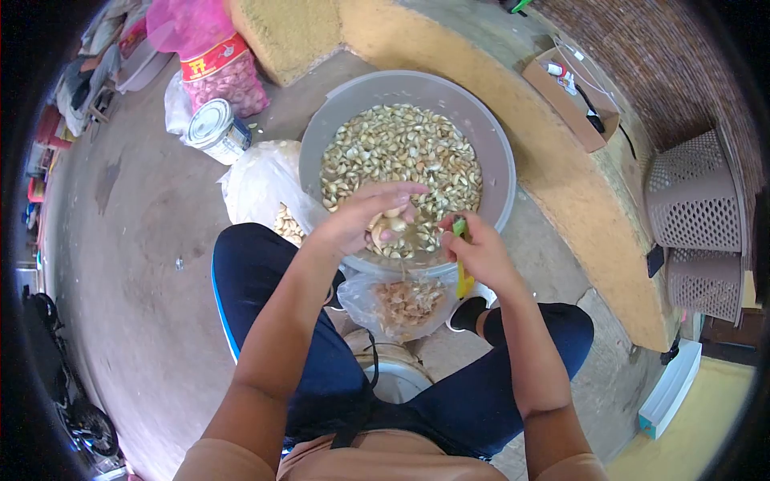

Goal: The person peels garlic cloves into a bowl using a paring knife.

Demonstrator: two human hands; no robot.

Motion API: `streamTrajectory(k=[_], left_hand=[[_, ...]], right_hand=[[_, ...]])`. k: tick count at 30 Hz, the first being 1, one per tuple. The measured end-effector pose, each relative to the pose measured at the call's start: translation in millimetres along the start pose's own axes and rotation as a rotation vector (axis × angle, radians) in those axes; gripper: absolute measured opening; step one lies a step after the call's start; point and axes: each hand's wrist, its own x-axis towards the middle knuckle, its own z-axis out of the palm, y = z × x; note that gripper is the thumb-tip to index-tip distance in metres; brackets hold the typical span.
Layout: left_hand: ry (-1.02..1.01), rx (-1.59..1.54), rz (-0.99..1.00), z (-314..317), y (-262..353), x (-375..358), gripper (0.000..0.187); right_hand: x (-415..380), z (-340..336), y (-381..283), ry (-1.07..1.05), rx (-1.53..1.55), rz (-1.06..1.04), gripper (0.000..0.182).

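A large grey tub (503, 152) holds many pale garlic cloves (401, 148) in liquid. Over its near left part, my left hand (361, 218) is curled round several pale cloves (387, 227). My right hand (480, 250), at the tub's near right edge, grips a small knife with a green and yellow handle (463, 276); its blade is hard to make out. Between my knees, against the tub, lies a clear plastic bag (361, 301) with brown peelings (407, 303). Left of the tub, a white bag (261, 180) has peeled cloves (287, 224) at its opening.
A lidded bucket (216, 132) and a pink mesh sack (228, 88) stand at the upper left. Behind the tub runs a yellowish ledge (553, 172) bearing a cardboard box (576, 120). Grey plastic baskets (696, 192) are at the right, a motorcycle (68, 385) at the far left.
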Motion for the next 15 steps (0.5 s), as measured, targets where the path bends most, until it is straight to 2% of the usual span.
streamTrajectory(k=[1, 4, 7, 10, 13, 15], left_hand=[[-0.038, -0.040, -0.009, 5, -1, 2, 0.043], [0.021, -0.056, -0.032, 16, -9, 14, 0.040], [0.091, -0.134, -0.080, 18, -23, 26, 0.033], [0.173, -0.223, -0.136, 26, -29, 30, 0.025], [0.165, -0.321, -0.153, 28, -33, 32, 0.021], [0.074, -0.325, -0.175, 26, -40, 36, 0.021]], right_hand=[[-1, 0, -3, 0.034, 0.110, -0.043, 0.023], [-9, -2, -22, 0.101, 0.238, -0.069, 0.019], [-13, 1, -27, 0.183, 0.109, -0.190, 0.019], [-14, 2, -31, 0.220, -0.238, -0.338, 0.020], [-9, 3, -25, 0.247, -0.292, -0.441, 0.019], [-6, 1, -21, 0.233, -0.323, -0.427, 0.017]])
